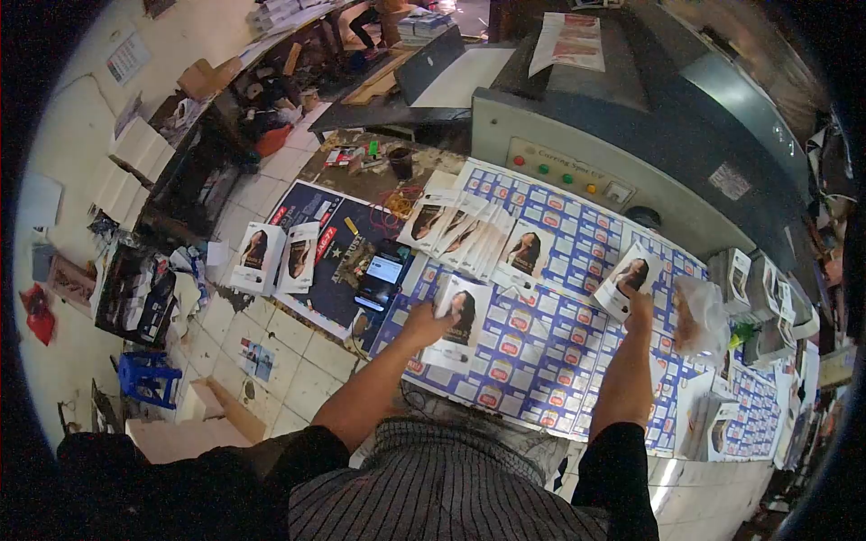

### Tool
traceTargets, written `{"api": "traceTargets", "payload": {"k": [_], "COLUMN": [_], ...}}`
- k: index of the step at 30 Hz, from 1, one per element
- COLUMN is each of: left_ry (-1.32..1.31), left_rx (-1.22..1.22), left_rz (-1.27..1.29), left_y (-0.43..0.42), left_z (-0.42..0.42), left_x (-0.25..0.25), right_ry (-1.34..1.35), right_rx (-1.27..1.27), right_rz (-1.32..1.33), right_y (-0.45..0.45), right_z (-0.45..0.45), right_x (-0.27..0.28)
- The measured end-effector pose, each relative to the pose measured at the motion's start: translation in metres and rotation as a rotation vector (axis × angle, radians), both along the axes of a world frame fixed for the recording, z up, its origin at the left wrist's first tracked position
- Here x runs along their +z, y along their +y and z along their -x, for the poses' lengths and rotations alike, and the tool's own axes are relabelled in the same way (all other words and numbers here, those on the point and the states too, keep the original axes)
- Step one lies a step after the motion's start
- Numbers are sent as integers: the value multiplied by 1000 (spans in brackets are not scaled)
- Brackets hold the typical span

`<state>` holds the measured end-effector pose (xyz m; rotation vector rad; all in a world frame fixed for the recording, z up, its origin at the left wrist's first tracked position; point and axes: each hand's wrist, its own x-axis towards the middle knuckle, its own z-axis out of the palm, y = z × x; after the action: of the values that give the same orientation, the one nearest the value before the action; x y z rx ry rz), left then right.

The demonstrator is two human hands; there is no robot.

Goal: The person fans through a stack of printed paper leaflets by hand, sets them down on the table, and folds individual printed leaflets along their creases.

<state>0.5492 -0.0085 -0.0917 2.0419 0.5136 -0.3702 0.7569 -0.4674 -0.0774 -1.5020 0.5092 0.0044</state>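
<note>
My left hand [427,326] grips a printed carton [462,341] near the front edge of the table, fingers wrapped at its left side. The carton is white and brown with a picture of a long-haired figure. Farther right, my right hand [639,305] is closed on the lower edge of a similar carton [621,270], which is tilted. Between the hands and farther back, one more carton [523,251] lies beside a fanned row of cartons [460,230]. Whether the held cartons are single or stacked, I cannot tell.
Sheets printed in blue and white [550,338] cover the table. A phone [381,278] lies left of them, with two carton stacks [262,257] beyond. At right are a plastic bag [699,316] and bundled cartons [771,307]. A grey machine [577,144] with buttons stands behind.
</note>
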Motion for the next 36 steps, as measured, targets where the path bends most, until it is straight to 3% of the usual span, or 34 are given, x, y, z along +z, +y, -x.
{"api": "traceTargets", "payload": {"k": [1,3,4,11,13,14,15,16,18,19,21,22,23,27,28,31,32,35,36], "left_ry": [-3,62,62,-183,-468,-726,-808,-798,-499,-355,-359,-300,-494,-426,-459,-569,-487,-596,-600], "left_rx": [-3,5,-15,9,89,6,-106,-285,-416,-422,-370,-250,-313,-476,-509,-508,-513,-507,-511], "left_rz": [6,-459,-379,-323,-456,-478,-233,-210,94,369,769,776,700,607,623,600,696,619,611], "left_y": [-6,-20,-14,-16,-43,-58,-77,-101,-143,-154,-161,-161,-162,-151,-150,-152,-151,-162,-163], "left_z": [0,-1,-5,5,24,31,40,52,64,55,45,49,48,61,63,72,75,76,74], "left_x": [11,48,29,39,93,113,127,143,143,109,105,98,93,76,71,59,58,55,52], "right_ry": [-3,-291,-221,-111,-138,-227,-91,-101,-137,-163,-218,-229,-235,-131,-230,-313,-254,-239,-130], "right_rx": [-3,110,95,189,265,280,351,398,480,512,547,524,502,623,604,694,741,534,592], "right_rz": [6,-84,-90,-91,-51,-133,-137,-168,-222,-241,-136,-134,-133,198,73,130,8,-56,-60], "right_y": [8,17,15,32,42,56,60,67,89,98,107,111,111,97,98,88,86,99,92], "right_z": [9,27,32,134,172,191,209,225,248,257,270,272,275,278,282,283,286,300,301], "right_x": [6,17,16,57,65,71,77,78,76,76,71,67,57,20,32,39,45,20,3]}}
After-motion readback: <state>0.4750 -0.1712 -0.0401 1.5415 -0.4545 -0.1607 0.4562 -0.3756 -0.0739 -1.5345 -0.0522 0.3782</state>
